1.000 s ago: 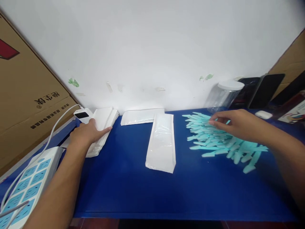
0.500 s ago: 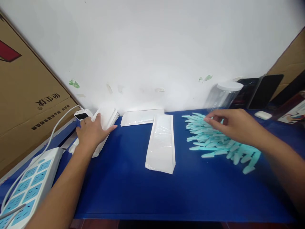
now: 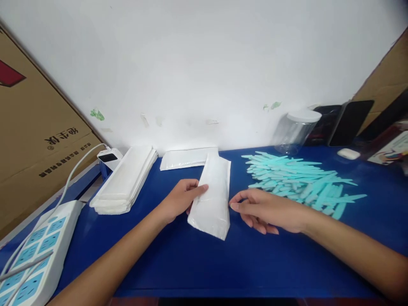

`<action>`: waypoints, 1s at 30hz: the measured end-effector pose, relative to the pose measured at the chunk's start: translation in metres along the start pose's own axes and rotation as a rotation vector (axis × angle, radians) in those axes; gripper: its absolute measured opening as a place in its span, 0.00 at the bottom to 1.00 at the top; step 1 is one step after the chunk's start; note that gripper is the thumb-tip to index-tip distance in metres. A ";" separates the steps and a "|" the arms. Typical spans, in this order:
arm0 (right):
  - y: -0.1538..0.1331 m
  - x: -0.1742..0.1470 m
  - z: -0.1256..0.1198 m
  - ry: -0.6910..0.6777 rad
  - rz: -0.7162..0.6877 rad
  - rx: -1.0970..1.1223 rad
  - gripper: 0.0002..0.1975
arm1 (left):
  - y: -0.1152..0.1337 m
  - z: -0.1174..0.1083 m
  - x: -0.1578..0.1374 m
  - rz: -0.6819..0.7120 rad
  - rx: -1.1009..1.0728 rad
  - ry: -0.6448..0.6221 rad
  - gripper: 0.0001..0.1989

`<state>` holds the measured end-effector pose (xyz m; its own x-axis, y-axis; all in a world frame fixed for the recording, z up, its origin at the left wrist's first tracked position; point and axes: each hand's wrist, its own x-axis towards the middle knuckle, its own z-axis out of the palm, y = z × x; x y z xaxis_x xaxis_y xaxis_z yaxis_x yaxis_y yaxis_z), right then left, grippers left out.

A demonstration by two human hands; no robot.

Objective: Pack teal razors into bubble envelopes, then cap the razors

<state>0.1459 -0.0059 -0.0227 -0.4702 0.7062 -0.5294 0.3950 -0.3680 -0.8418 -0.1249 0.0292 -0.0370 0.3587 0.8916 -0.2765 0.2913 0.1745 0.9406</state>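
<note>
My left hand (image 3: 185,197) grips the left edge of a white padded pouch (image 3: 212,195), thumb on top and fingers beneath. The pouch is tilted a little, its near end toward me. Just by its right edge, my right hand (image 3: 258,208) has thumb and forefinger pinched, the other fingers loosely curled. Whatever that pinch may hold is too small to make out. Behind the right hand lies a heap of slim turquoise eyebrow razors (image 3: 296,174). Another white pouch (image 3: 181,159) lies flat against the wall, partly under the far end of the held one.
A stack of white pouches (image 3: 124,182) sits at left, near a white device (image 3: 110,157) with a cable. A power strip (image 3: 41,250) lies front left beside a cardboard box (image 3: 38,127). At back right stand a clear jar (image 3: 298,131), a dark phone (image 3: 350,123) and a white case (image 3: 349,154).
My left hand has left the pouch stack and taken hold of the middle pouch. My right hand has come from above the razors leftward and nearer, to the pouch's right edge.
</note>
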 end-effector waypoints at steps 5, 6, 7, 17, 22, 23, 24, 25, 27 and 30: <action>0.001 -0.001 0.005 -0.021 -0.111 0.077 0.21 | 0.005 0.004 -0.006 -0.107 -0.469 -0.127 0.23; 0.000 -0.001 0.007 -0.005 -0.130 0.137 0.22 | 0.006 0.006 -0.007 -0.078 -0.493 -0.147 0.24; -0.002 -0.002 0.009 0.031 -0.147 0.207 0.23 | 0.006 0.008 -0.009 -0.045 -0.503 -0.164 0.24; -0.004 -0.008 0.016 0.201 -0.241 0.625 0.25 | 0.005 0.019 -0.016 0.310 -0.288 -0.217 0.24; -0.007 -0.017 0.019 -0.015 -0.179 0.620 0.26 | -0.001 0.020 -0.012 0.279 -0.628 -0.309 0.41; -0.007 -0.017 0.021 -0.059 -0.147 0.604 0.26 | -0.002 0.020 -0.012 0.269 -0.659 -0.325 0.43; -0.008 -0.018 0.022 -0.078 -0.115 0.591 0.26 | -0.002 0.020 -0.012 0.260 -0.681 -0.321 0.44; -0.008 -0.018 0.023 -0.065 -0.083 0.583 0.26 | -0.002 0.020 -0.013 0.250 -0.700 -0.298 0.44; -0.009 -0.015 0.021 0.020 -0.035 0.594 0.25 | 0.000 0.018 -0.012 0.221 -0.736 -0.211 0.40; -0.009 -0.010 0.007 0.073 -0.054 0.690 0.24 | 0.004 0.011 -0.008 0.161 -0.790 -0.054 0.29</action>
<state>0.1415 -0.0145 -0.0106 -0.4112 0.7644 -0.4967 -0.2306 -0.6144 -0.7546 -0.1170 0.0179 -0.0331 0.3911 0.9130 -0.1159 -0.4730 0.3074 0.8257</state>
